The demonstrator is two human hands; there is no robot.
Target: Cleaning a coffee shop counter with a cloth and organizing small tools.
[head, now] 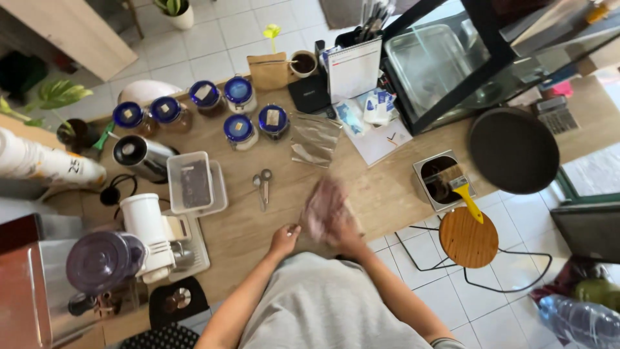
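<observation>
The right hand (330,223) pressed a blurred pinkish cloth (323,205) on the counter (381,187). The left hand (284,239), at its nine o'clock, pinched something small; tongs (263,186) lay at eleven o'clock.

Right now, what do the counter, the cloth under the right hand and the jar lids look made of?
Counter: wood or wood-look laminate, matte, grain lines visible. Cloth under the right hand: soft fabric, pinkish, blurred. Jar lids: glossy blue, probably plastic or coated metal.

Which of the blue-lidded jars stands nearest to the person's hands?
The blue-lidded jar at the right end of the front row, beside the clear plastic bag; the other jars stand farther left or behind.
</observation>
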